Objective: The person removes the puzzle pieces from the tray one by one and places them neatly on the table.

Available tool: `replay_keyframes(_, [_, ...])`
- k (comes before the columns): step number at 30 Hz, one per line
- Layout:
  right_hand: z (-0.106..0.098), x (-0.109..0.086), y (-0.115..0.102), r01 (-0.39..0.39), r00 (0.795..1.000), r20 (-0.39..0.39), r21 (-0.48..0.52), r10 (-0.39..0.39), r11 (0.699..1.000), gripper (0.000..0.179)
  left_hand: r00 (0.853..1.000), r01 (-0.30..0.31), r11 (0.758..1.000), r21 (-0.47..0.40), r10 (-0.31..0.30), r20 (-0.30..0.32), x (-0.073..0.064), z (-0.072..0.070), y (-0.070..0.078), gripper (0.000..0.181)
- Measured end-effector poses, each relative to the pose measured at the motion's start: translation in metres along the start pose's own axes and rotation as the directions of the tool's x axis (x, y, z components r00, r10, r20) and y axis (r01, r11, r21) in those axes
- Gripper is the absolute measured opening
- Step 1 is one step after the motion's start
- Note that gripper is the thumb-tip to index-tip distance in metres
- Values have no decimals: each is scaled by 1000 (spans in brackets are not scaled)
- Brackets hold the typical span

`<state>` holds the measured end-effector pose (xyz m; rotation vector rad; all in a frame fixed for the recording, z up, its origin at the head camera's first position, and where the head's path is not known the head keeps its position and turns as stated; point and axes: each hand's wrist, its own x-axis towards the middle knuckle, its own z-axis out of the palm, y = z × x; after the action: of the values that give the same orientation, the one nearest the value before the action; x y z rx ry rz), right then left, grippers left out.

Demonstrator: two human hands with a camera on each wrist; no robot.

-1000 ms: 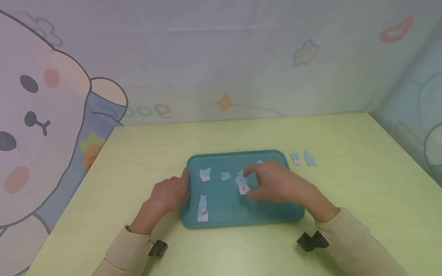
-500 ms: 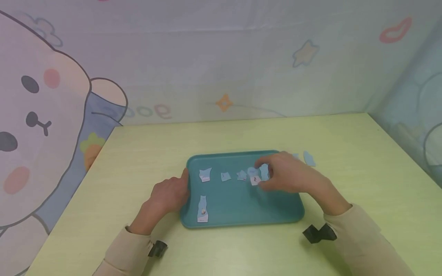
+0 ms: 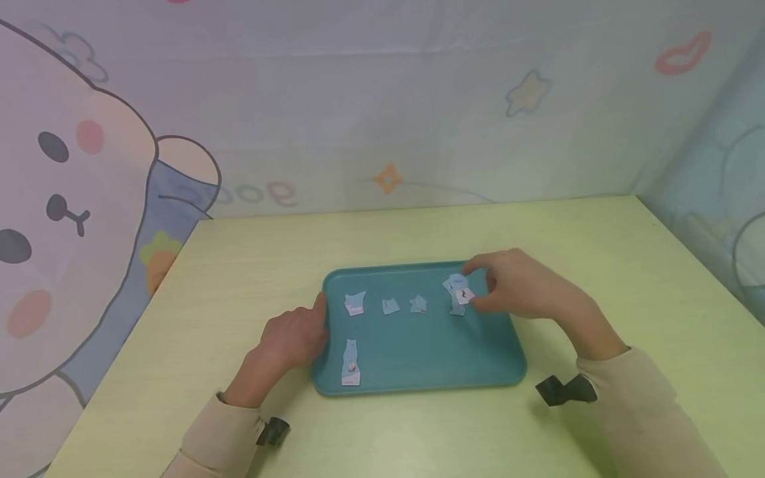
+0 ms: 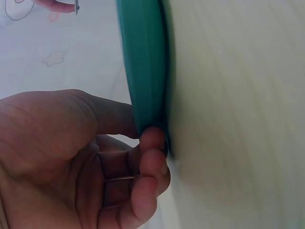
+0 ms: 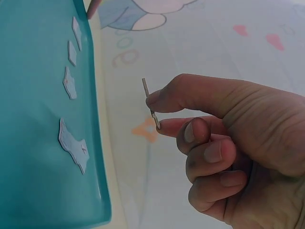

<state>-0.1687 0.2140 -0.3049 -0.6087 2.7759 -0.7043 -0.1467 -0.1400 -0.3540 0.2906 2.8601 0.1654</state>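
Evidently, the left hand grips the left rim of the teal tray, presumably to steady it on the worktop. Farther off, the right hand pinches a picture piece by its edge above the tray, perhaps keeping its print uncovered. It partly hides a flat-lying piece; finer print is indistinct.

Five puzzle pieces lie in the tray, atop the table.
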Motion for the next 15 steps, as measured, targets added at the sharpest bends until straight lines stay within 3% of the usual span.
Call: replay_keyframes(15, [-18,5,26,-59,998,-35,-12,59,998,49,1000,15,1000,-5,-15,-4,6,0,2,64])
